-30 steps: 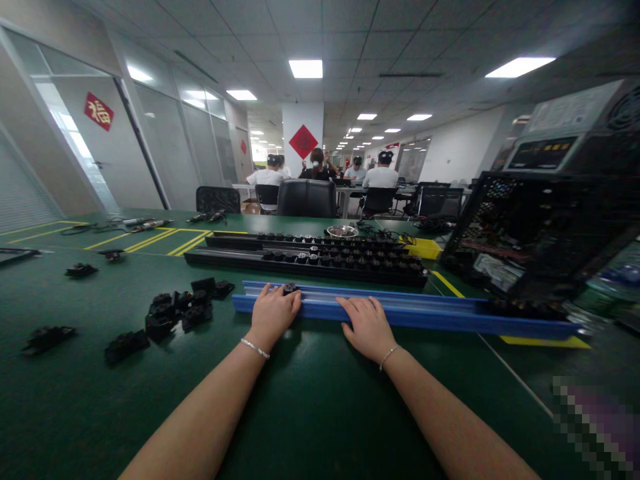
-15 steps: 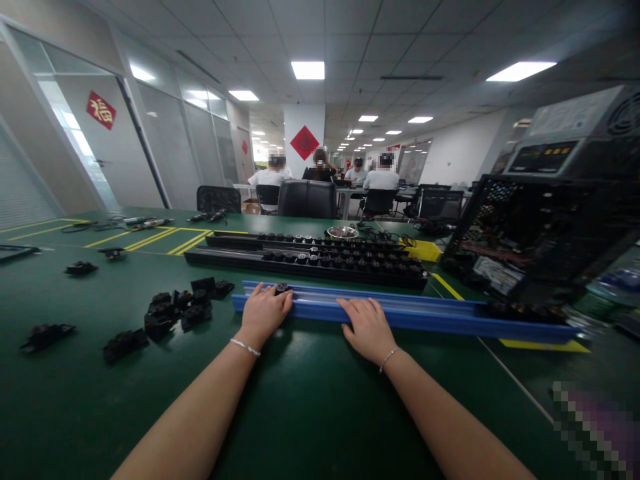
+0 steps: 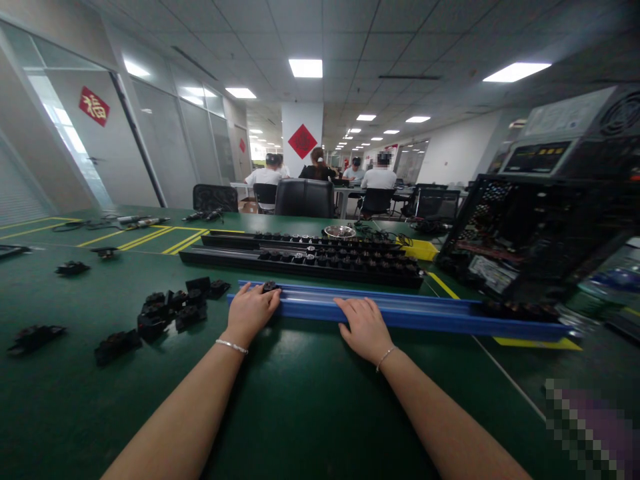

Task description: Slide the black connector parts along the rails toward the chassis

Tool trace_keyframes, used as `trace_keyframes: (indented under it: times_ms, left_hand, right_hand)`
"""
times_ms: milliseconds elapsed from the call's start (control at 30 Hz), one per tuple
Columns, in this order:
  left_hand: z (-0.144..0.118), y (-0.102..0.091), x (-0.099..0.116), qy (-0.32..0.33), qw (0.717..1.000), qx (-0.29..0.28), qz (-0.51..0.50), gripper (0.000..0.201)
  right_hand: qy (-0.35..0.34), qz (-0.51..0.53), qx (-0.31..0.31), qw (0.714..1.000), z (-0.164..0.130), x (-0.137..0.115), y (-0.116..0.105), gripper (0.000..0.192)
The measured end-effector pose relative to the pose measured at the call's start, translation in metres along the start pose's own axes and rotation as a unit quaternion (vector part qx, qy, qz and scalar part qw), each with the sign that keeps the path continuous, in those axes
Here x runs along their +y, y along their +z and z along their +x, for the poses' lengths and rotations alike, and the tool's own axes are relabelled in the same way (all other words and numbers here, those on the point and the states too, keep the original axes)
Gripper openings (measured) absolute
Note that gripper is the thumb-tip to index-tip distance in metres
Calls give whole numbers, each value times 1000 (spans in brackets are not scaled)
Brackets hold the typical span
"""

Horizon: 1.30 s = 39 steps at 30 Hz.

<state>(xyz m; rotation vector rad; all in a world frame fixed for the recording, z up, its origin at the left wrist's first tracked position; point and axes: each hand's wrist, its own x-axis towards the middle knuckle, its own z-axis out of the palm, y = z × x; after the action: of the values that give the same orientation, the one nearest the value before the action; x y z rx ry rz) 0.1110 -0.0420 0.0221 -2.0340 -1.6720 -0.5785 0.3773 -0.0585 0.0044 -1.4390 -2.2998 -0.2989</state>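
A long blue channel rail (image 3: 425, 318) lies across the table in front of me. At its left end, my left hand (image 3: 251, 308) has its fingers closed around a small black part (image 3: 271, 286) that sits inside the channel. The underside of that part is hidden by my fingers and the rail wall. My right hand (image 3: 364, 325) rests on the rail's near wall around its middle, fingers hooked over the edge and thumb on the near side. Several black parts (image 3: 523, 311) stand in a row at the rail's right end.
Loose black parts (image 3: 173, 308) lie on the green table (image 3: 295, 393) to the left. Behind the blue rail are black rails (image 3: 305, 263) filled with similar parts. An opened computer case (image 3: 530, 233) stands at the right, near a yellow tray (image 3: 417, 249). People sit farther back.
My left hand has slid slightly left along the rail, and the black part has moved with it. My right hand keeps its place on the rail. The view has shifted a little.
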Motion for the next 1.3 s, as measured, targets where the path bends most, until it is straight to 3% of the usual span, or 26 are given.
trace_keyframes:
  times_ms: [200, 500, 1300]
  left_hand:
    - [0, 1, -4, -5, 1000, -4, 3, 40]
    - [0, 5, -13, -13, 1000, 4, -9, 40]
    - [-3, 17, -40, -88, 996, -4, 8, 40]
  right_hand:
    - [-5, 3, 14, 1000, 1, 7, 3, 37]
    - [47, 13, 35, 998, 4, 18, 7, 23]
    - [92, 17, 30, 995, 2, 21, 0, 21]
